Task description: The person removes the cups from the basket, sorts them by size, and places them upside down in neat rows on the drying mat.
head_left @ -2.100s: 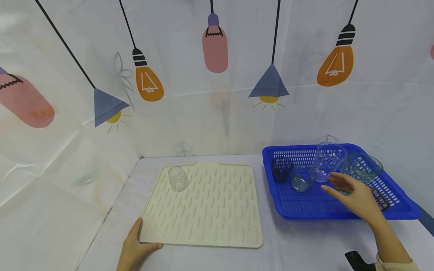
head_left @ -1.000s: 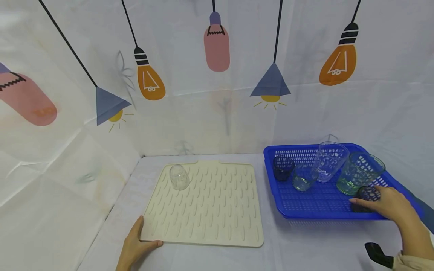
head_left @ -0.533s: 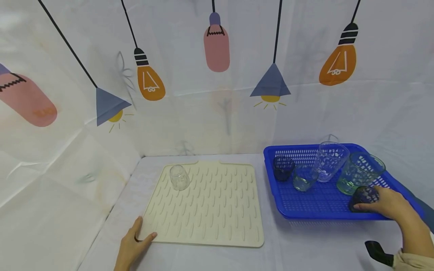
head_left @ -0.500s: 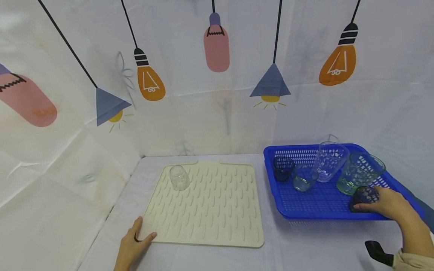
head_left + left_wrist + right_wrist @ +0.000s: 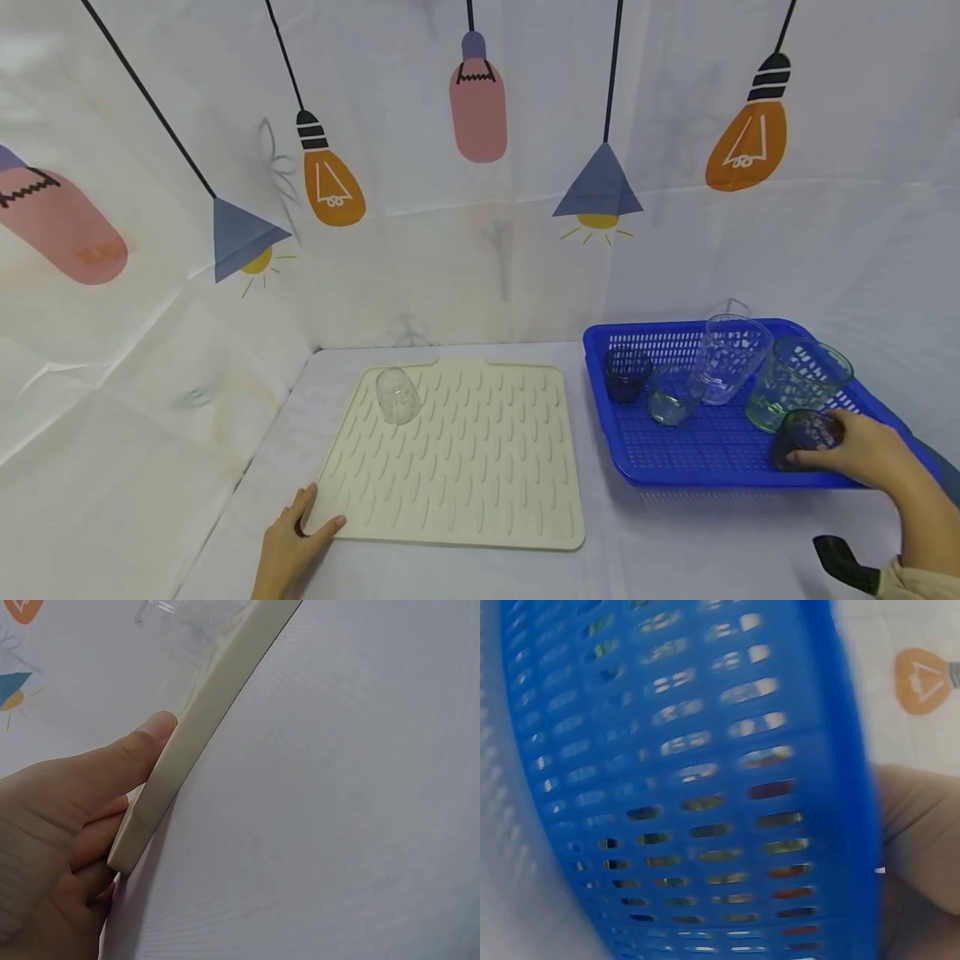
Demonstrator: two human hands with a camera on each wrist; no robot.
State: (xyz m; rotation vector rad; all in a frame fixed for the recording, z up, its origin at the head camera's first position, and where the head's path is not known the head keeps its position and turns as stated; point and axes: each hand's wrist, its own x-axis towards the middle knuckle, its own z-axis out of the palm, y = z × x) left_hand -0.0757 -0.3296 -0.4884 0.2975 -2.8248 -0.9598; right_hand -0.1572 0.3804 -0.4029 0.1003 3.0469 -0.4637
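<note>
My right hand (image 5: 870,450) grips a small dark glass (image 5: 806,440) at the front right of the blue plastic basket (image 5: 705,477), thumb on its near side. The right wrist view shows the basket's slotted wall (image 5: 705,787), which hides the glass and most of the fingers. My left hand (image 5: 291,537) holds the near left corner of a cream ridged drying mat (image 5: 465,467). In the left wrist view, its thumb (image 5: 127,757) lies on the mat's edge (image 5: 187,742) with fingers curled by the corner. A clear glass (image 5: 397,396) stands upside down on the mat's far left.
Also in the basket are another dark glass (image 5: 627,373), a short clear glass (image 5: 673,396), a tall clear glass (image 5: 731,358) leaning, and a large greenish glass (image 5: 797,379). A printed white cloth (image 5: 480,250) hangs behind the white-covered table (image 5: 600,567).
My right hand has moved right and nearer, from beside the tall clear glass to the front dark glass, and gripped it; that glass now tilts a little. My left thumb has shifted slightly back.
</note>
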